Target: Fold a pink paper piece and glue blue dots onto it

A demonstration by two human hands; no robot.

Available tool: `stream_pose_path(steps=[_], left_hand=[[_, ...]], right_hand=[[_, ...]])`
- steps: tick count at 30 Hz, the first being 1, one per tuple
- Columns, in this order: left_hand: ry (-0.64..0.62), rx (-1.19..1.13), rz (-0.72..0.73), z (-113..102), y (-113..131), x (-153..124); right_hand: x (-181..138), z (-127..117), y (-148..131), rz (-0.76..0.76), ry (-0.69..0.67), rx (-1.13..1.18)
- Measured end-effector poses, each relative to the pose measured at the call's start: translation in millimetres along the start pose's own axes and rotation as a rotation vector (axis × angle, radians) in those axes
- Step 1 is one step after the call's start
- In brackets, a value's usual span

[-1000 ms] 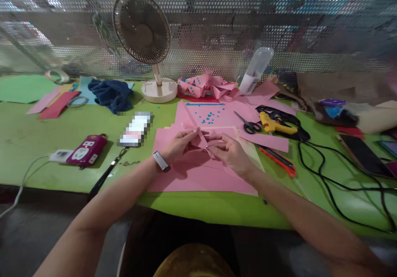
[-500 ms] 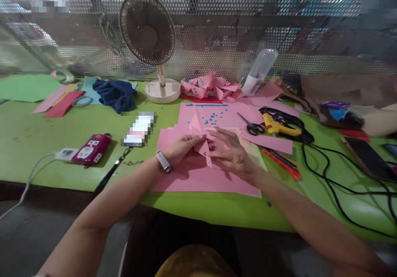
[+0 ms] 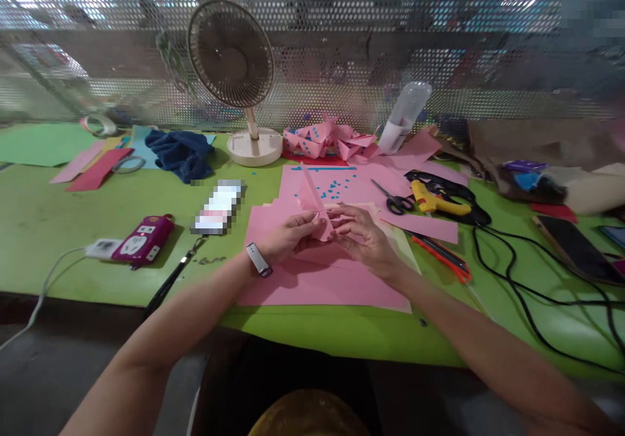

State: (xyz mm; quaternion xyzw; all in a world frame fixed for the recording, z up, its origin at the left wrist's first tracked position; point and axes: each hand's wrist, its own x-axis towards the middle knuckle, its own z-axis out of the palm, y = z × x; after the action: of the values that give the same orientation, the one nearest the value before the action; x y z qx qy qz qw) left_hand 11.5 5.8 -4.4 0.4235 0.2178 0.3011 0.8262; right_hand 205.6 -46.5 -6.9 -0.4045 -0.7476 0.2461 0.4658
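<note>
A folded pink paper (image 3: 309, 190), with a long pointed end reaching away from me, is between my hands above the pink sheets. My left hand (image 3: 288, 235) is closed on its near left side, thumb on top. From the right, my right hand (image 3: 364, 237) has its fingers bent and pinched on the near part of the fold. My fingers partly cover that near end. Beneath both hands lie flat pink sheets (image 3: 312, 286). Just past the folded paper, small blue paper bits (image 3: 334, 190) are scattered on another pink sheet.
Scissors (image 3: 394, 198), a yellow glue gun (image 3: 434, 198) and an orange cutter (image 3: 444, 258) lie to the right, beside black cables (image 3: 517, 280). Behind are pink folded pieces (image 3: 322, 140), a fan (image 3: 254, 146) and a bottle (image 3: 403, 120). A phone (image 3: 219, 207) is at left.
My right hand's fingers have drawn in from a more spread pose and now pinch the paper. The paper's near end has come up between the hands.
</note>
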Motion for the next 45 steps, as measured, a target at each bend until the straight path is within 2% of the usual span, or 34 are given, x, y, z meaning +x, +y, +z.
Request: stream_pose_path(steps=[7, 15, 23, 29, 35, 41, 45], left_hand=[[0.048, -0.063, -0.039, 6, 3, -3], [0.042, -0.092, 0.028, 11, 0, -2], [0.010, -0.067, 0.039, 13, -3, -3], [0.014, -0.003, 0.038, 14, -6, -3], [0.043, 0.029, 0.038, 14, -7, -2], [0.143, 0.026, 0.038, 12, -11, -1], [0.136, 0.076, 0.053, 12, -12, 0]], right_hand=[[-1, 2, -1, 0.055, 0.065, 0.024], [1, 4, 1, 0.198, 0.086, 0.086], [1, 7, -7, 0.340, 0.154, 0.283], [0, 7, -2, 0.400, 0.142, 0.253], [0, 9, 0, 0.412, 0.147, 0.173], [0, 9, 1, 0.354, 0.144, 0.101], [0, 9, 1, 0.343, 0.157, 0.056]])
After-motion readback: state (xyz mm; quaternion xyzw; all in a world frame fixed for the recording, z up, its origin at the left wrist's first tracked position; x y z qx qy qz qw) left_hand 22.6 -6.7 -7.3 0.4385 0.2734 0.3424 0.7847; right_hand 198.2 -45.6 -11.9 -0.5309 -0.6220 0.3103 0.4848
